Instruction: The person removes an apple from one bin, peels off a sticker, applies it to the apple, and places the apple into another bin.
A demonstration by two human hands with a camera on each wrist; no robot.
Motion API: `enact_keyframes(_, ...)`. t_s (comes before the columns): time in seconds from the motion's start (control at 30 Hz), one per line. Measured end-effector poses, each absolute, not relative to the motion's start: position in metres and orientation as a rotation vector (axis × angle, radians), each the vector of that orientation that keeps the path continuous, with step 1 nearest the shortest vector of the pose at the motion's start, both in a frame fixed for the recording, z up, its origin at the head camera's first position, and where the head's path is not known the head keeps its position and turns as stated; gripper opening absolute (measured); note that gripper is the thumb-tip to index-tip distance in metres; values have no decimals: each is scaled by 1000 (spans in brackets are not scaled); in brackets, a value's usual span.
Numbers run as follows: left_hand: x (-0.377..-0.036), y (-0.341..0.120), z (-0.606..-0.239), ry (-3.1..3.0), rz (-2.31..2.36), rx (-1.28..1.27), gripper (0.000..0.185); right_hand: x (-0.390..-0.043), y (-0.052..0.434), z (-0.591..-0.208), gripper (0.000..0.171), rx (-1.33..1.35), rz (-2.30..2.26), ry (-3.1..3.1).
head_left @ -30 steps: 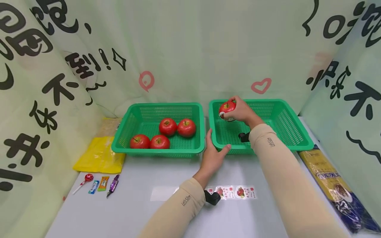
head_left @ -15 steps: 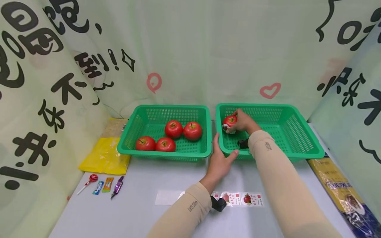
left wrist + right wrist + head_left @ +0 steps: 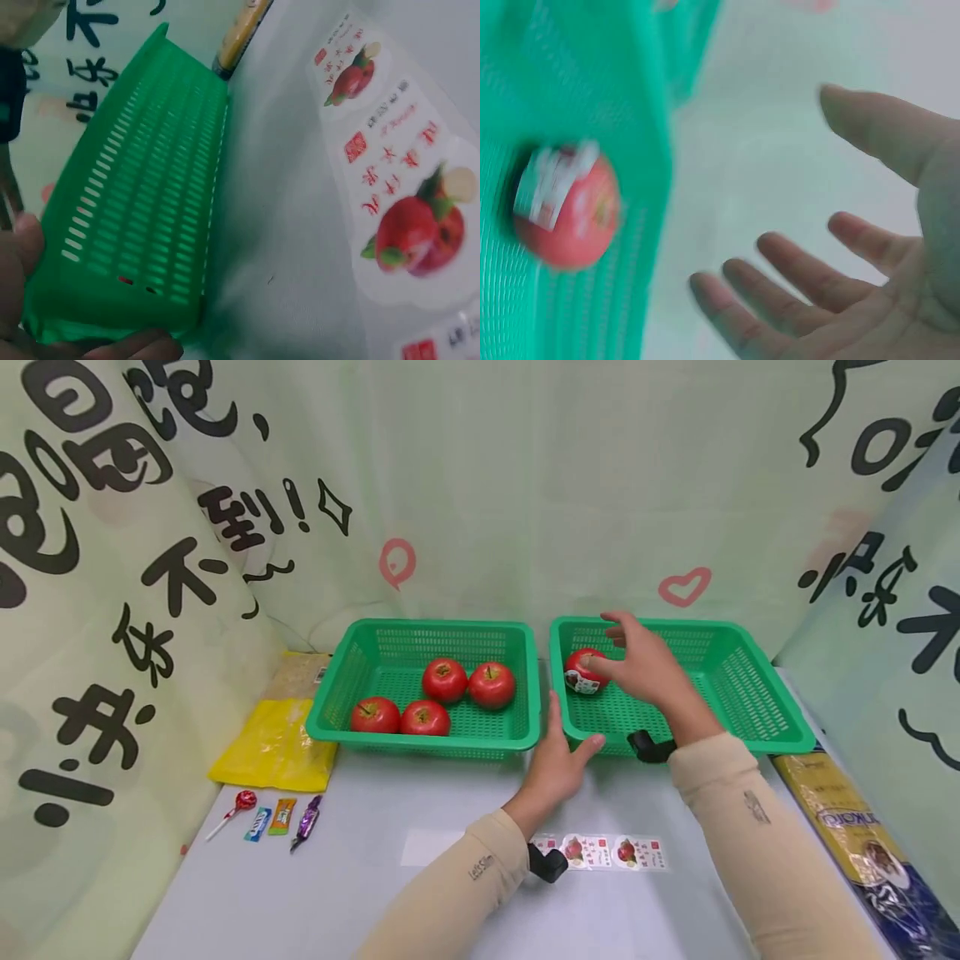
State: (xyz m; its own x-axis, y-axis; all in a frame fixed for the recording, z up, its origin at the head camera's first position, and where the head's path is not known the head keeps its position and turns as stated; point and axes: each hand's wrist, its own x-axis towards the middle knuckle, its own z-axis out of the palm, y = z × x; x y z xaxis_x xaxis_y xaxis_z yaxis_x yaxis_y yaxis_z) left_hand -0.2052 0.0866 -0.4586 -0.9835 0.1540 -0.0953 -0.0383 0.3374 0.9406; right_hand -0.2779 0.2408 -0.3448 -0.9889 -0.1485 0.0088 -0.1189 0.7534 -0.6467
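In the head view, a red apple [image 3: 583, 670] with a printed label on its side sits in the left end of the right green basket [image 3: 750, 745]. My right hand [image 3: 647, 664] is above this basket, fingers spread and holding nothing; the right wrist view shows the palm apart from the labelled apple [image 3: 570, 210]. My left hand [image 3: 553, 768] rests against the near left corner of the same basket, fingers straight along its side and thumb along the front. Close by the left wrist, a strip of apple stickers [image 3: 606, 852] lies on the table, partly hidden by the sleeve.
Several red apples [image 3: 426, 718] lie in the left green basket [image 3: 420, 743]. A yellow packet [image 3: 281, 743] stands by its left side, with a lollipop [image 3: 243, 802] and wrapped sweets [image 3: 306, 820] in front. A gold and blue package [image 3: 847, 827] lies along the right edge.
My right hand has lowered the labelled apple into the right basket, let go of it and drawn back up and right. The left hand has stayed at the basket corner.
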Motion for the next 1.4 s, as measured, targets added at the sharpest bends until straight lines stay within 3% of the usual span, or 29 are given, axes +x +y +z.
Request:
enact_keyframes(0.17, -174, 49, -456, 2382, 1740, 299, 90, -207, 221, -365, 60, -395, -1471, 2991)
enact_keyframes(0.33, -149, -22, -458, 2549, 1994, 477, 54, -158, 205, -407, 30, -390, -1746, 2895)
enact_keyframes(0.4, -152, -52, -461, 2755, 2165, 415, 38, -146, 200, -424, 22, -320, -1820, 2820)
enact_keyframes(0.5, -159, -94, -469, 3053, 2333, 18, 25, -134, 195, -447, 15, -203, -1865, 2733)
enact_keyframes(0.63, -173, -135, -475, 3137, 2370, -505, 38, -131, 191, -464, 12, -126, -1897, 2704)
enact_keyframes(0.73, -182, -155, -481, 3057, 2382, -661, 55, -133, 191, -469, 10, -102, -1931, 2703)
enact_keyframes(0.97, -191, -172, -491, 2738, 2451, -623, 82, -137, 191, -479, 12, -57, -1946, 2609)
enact_keyframes(1.17, -193, -172, -493, 2495, 2534, -589, 85, -141, 190, -479, 12, -101, -1890, 2612)
enact_keyframes(1.4, -192, -170, -496, 2419, 2559, -590, 89, -145, 183, -450, 31, -390, -1809, 2687)
